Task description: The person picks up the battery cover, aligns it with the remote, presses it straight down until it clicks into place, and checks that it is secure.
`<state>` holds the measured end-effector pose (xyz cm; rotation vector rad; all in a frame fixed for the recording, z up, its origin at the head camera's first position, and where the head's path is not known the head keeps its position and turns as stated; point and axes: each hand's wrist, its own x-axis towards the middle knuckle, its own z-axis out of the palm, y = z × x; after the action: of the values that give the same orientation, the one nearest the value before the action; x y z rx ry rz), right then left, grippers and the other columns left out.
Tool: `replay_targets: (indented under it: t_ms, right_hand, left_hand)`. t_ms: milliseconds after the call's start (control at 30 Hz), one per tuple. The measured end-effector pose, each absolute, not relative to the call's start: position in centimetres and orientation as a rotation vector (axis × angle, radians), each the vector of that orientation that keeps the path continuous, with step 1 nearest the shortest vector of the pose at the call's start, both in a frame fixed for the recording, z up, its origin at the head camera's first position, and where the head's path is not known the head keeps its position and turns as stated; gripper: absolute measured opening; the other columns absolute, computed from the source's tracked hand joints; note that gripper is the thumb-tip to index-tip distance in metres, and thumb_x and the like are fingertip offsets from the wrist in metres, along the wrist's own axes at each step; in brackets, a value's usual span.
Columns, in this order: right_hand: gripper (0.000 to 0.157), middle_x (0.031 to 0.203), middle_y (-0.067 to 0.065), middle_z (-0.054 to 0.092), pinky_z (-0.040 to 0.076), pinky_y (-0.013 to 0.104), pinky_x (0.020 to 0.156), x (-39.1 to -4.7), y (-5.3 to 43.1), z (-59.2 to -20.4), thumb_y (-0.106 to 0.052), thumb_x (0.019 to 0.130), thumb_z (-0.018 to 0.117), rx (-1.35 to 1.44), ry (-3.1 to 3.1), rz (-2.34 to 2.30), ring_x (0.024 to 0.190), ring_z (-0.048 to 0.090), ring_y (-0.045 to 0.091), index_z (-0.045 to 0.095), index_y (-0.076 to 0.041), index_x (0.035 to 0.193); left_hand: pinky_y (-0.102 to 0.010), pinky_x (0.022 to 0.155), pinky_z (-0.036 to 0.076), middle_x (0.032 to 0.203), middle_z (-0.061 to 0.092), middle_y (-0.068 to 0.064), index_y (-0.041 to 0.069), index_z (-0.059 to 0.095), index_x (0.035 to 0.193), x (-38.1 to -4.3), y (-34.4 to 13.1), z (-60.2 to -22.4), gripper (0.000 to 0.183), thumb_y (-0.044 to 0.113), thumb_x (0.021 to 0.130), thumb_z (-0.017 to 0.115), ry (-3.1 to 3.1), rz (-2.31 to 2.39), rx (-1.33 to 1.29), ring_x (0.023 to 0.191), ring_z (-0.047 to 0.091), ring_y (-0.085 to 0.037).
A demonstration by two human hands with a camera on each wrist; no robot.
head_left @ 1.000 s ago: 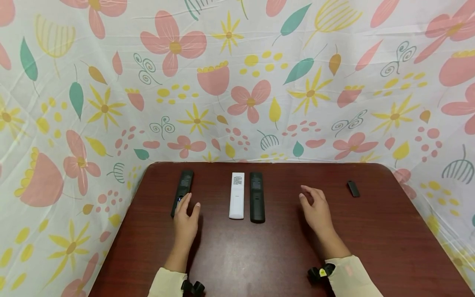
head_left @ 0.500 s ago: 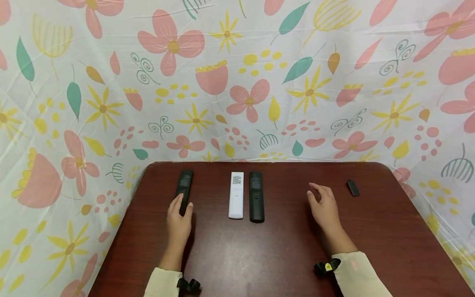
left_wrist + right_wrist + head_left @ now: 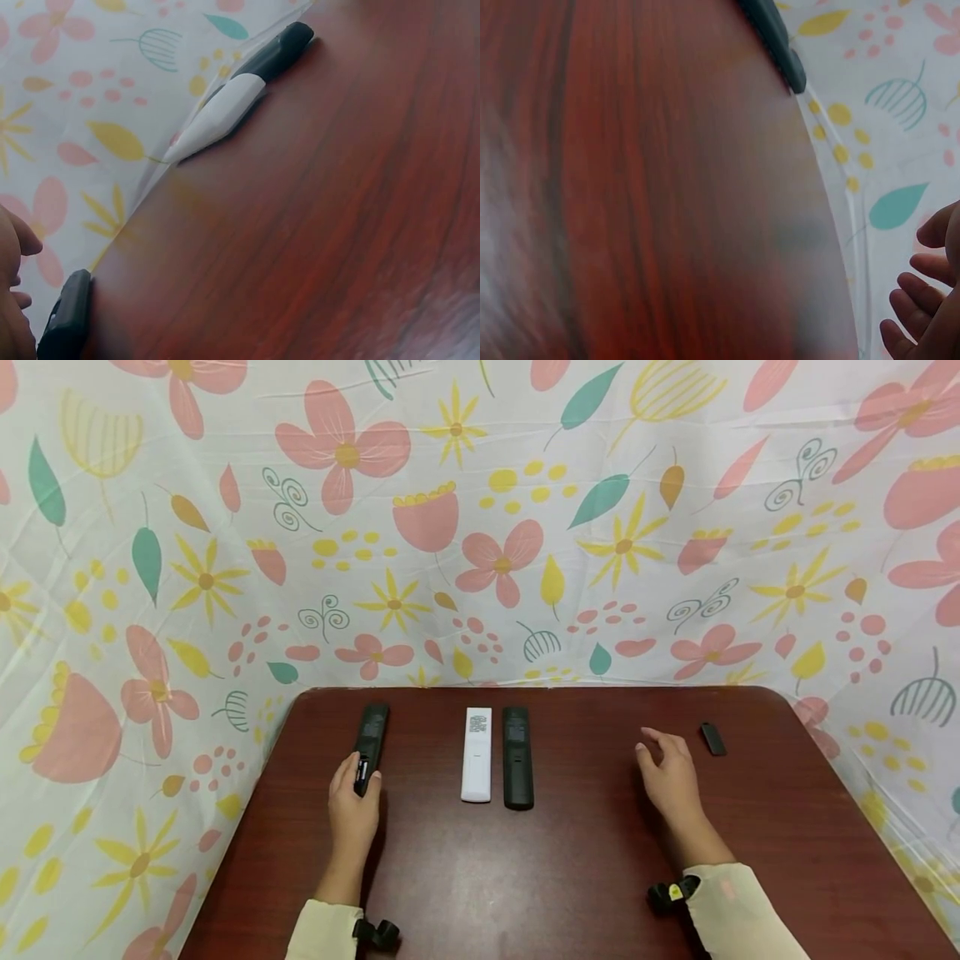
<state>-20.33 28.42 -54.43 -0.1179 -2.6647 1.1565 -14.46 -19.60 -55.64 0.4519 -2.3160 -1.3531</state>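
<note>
On the table's left lies a black remote control [image 3: 375, 727], back up, with its battery compartment uncovered and a battery [image 3: 363, 770] showing in it. My left hand [image 3: 352, 810] is at the remote's near end, fingers along its left side and thumb at its right. In the left wrist view, the left hand [image 3: 13, 292] appears beside that black remote [image 3: 67, 319], fingers loosely bent. My right hand [image 3: 671, 785] hovers over the right part of the table, fingers relaxed and holding nothing. A small black battery cover [image 3: 713, 739] lies just beyond it to the right.
A white remote [image 3: 477, 756] and a second black remote [image 3: 517, 760] lie side by side, back up, near the middle of the brown table [image 3: 480, 877]. A flower-patterned cloth [image 3: 480, 527] hangs behind the table and along its sides.
My left hand has shifted left and slightly back, to straddle the near end of the left remote. My right hand has moved right, closer to the battery cover. The remotes stay put.
</note>
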Motion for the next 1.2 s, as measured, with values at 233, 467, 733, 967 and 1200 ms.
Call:
replay_targets:
  t_ms: [233,467,733,967,1200]
  right_hand:
    - [0.046,0.145,0.030,0.044,0.035,0.065,0.107,-20.9,30.1,-54.8,-0.027,0.106,0.049,-0.183,-2.688,1.139,0.134,0.042,0.049,0.051,-0.003,0.146]
    - [0.046,0.144,0.032,0.044,0.034,0.064,0.106,-21.1,31.4,-55.0,-0.023,0.105,0.050,-0.210,-2.679,1.138,0.134,0.040,0.049,0.051,0.000,0.145]
    - [0.047,0.144,0.035,0.042,0.030,0.066,0.109,-21.5,32.6,-55.4,-0.021,0.104,0.051,-0.255,-2.676,1.091,0.136,0.036,0.053,0.051,0.003,0.144]
    - [0.050,0.148,0.039,0.036,0.026,0.068,0.112,-21.8,34.0,-55.2,-0.021,0.104,0.049,-0.330,-2.703,1.087,0.139,0.028,0.058,0.046,0.005,0.146]
    - [0.054,0.148,0.040,0.032,0.028,0.067,0.110,-21.9,35.5,-55.4,-0.024,0.106,0.045,-0.395,-2.763,1.059,0.139,0.027,0.058,0.040,0.006,0.150]
  left_hand:
    - [-0.056,0.117,0.032,0.151,0.050,-0.019,-0.003,0.051,0.145,-14.8,-20.3,-55.7,0.057,0.012,0.092,0.069,-2.348,-1.272,0.444,0.143,0.040,-0.041]
    - [-0.056,0.117,0.030,0.151,0.049,-0.021,-0.005,0.049,0.146,-15.0,-21.1,-56.3,0.060,0.013,0.092,0.069,-2.401,-1.217,0.467,0.142,0.039,-0.042]
    - [-0.058,0.115,0.032,0.152,0.047,-0.024,-0.004,0.047,0.147,-15.0,-21.6,-56.6,0.061,0.018,0.094,0.067,-2.451,-1.212,0.504,0.140,0.042,-0.046]
    - [-0.059,0.112,0.035,0.147,0.050,-0.028,-0.005,0.048,0.146,-15.0,-21.8,-56.7,0.062,0.018,0.092,0.068,-2.466,-1.182,0.524,0.133,0.046,-0.049]
    - [-0.059,0.109,0.036,0.142,0.051,-0.032,-0.008,0.049,0.144,-14.9,-22.2,-56.5,0.062,0.022,0.093,0.069,-2.519,-1.137,0.555,0.128,0.046,-0.052]
